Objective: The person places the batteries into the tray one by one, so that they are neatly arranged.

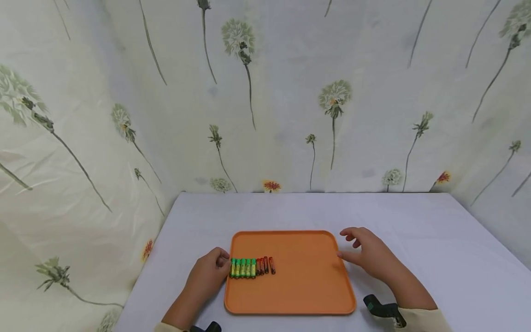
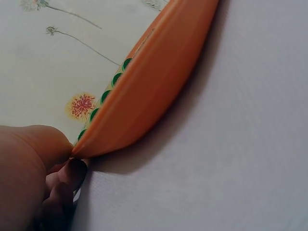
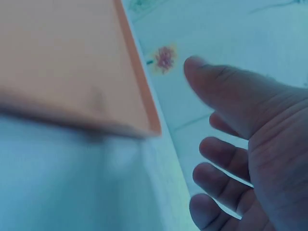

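Note:
An orange tray (image 1: 309,288) lies on the table, bearing a row of green-and-yellow batteries (image 1: 243,268) by its left rim. Several slimmer red-and-black batteries (image 1: 266,265) continue that row to the right, the last leaning slightly. My left hand (image 1: 210,272) pinches the tray's left rim, thumb above and fingertips below, as the left wrist view shows. Over at the right rim, my right hand (image 1: 365,251) holds nothing; its thumb is spread from loosely bent fingers. In the right wrist view a gap shows between that hand (image 3: 255,139) and the tray (image 3: 72,62).
A white cloth covers the table (image 1: 415,216). Behind and beside it hangs a dandelion-patterned curtain (image 1: 282,101). A black strap device (image 1: 383,309) sits on the right wrist, and part of another (image 1: 207,327) shows by the left sleeve.

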The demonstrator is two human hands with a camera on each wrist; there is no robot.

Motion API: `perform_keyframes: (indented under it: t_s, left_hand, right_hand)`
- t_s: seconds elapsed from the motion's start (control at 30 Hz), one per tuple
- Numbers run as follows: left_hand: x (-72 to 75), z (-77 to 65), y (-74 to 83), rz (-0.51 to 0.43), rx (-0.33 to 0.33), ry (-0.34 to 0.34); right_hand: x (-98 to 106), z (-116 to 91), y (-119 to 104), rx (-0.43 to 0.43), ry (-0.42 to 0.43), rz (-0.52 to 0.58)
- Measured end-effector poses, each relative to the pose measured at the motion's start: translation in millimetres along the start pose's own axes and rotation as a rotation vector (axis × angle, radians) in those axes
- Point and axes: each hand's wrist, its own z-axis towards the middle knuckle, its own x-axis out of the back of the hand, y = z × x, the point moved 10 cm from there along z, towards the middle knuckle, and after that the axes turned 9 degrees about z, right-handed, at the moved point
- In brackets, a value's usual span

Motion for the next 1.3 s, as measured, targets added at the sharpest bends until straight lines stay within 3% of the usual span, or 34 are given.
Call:
perform_keyframes:
  t_s: [0.23, 0.47, 0.77, 1.03, 1.3]
  left_hand:
    - [2.1, -1.0, 1.3, 0.021, 0.007, 0.006]
    - [-1.0, -0.6, 3.2, 0.024, 0.011, -0.017]
    - [0.5, -1.2, 1.6, 0.031, 0.017, -0.013]
    - [1.8, -2.6, 2.7, 0.031, 0.018, -0.010]
    - [1.9, -1.9, 3.2, 0.028, 0.018, -0.003]
  right_hand:
    - [13, 0, 24, -0.011, 0.009, -0.075]
    - [16, -2, 55, -0.118, -0.034, -0.128]
    - [26, -4, 66, -0.145, 0.028, -0.107]
    - [28, -4, 84, -0.308, 0.068, -0.106]
    - [26, -1, 85, -0.278, 0.065, -0.122]
